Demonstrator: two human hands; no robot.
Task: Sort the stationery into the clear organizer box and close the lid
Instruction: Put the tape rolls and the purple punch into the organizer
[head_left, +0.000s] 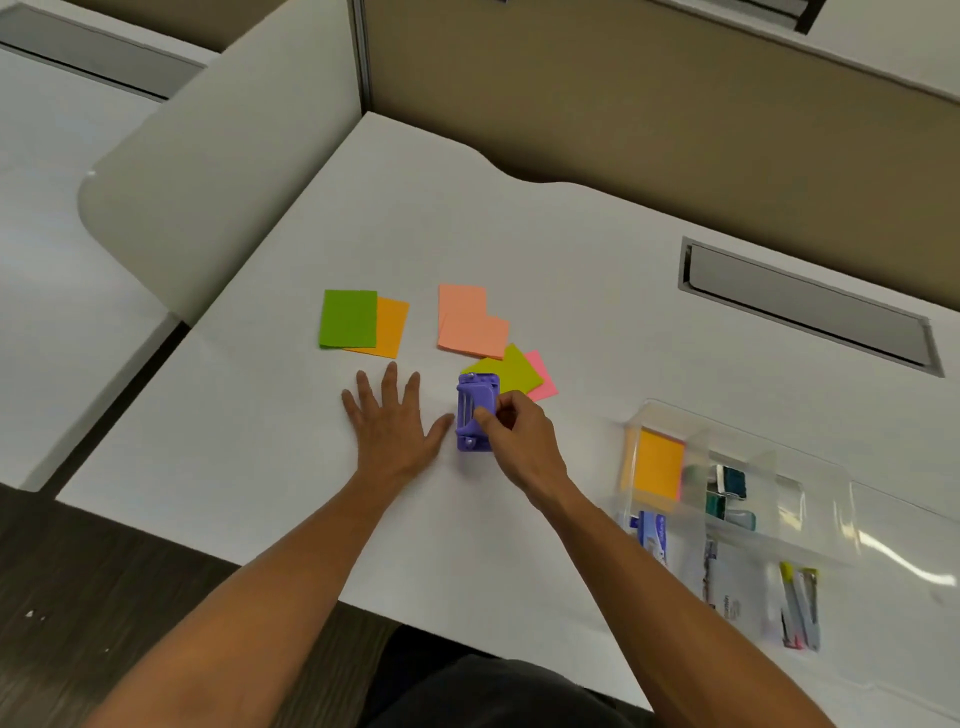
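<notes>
A purple hole punch (474, 402) stands on the white desk (260, 441), and my right hand (514, 431) grips its right side. My left hand (392, 423) lies flat on the desk just left of it, fingers spread, holding nothing. Beyond the hands lie sticky notes: a green pad (347, 318) over an orange one (390, 328), salmon pads (470, 323), and a lime pad (511, 370) over a pink one (543, 376). The clear organizer box (737, 499) sits at the right with its lid open, holding an orange pad (658, 463), binder clips (727, 491) and other small items.
A grey cable slot (808, 306) is set in the desk at the far right. A pale divider panel (218, 171) rises along the left, a tan partition (623, 93) at the back. The desk's front edge runs near my body over dark floor (104, 587).
</notes>
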